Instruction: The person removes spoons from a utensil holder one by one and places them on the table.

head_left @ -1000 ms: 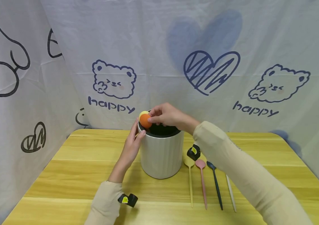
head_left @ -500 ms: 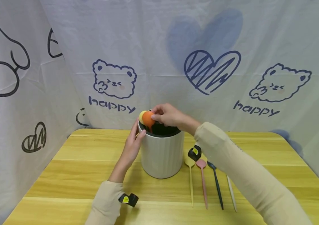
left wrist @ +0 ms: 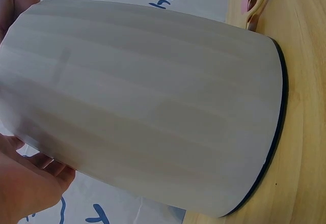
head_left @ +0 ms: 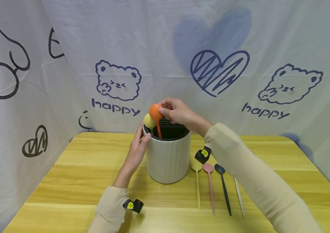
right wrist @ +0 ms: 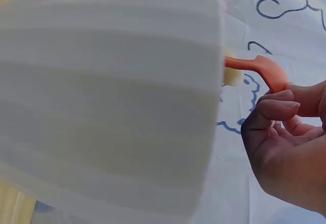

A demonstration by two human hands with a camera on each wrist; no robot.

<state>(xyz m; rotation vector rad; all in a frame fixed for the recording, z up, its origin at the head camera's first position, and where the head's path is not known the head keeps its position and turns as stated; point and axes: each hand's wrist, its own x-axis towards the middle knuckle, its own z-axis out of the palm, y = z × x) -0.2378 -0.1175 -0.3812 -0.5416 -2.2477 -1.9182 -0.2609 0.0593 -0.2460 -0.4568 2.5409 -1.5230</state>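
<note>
One ribbed bin (head_left: 168, 160) meets spread left fingers (head_left: 139, 132); right fingers (head_left: 166, 112) pinch a rounded spoon (head_left: 155, 112).

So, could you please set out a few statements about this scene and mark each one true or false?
1. The right hand pinches the orange spoon by its head. True.
2. The left hand lies flat on the table. False: the left hand touches the side of the bin.
3. The bin stands upright. True.
4. The pink spoon is inside the bin. False: the pink spoon lies on the table, between a yellow spoon and the dark spoon.
5. The orange spoon's handle reaches down into the bin. True.
</note>
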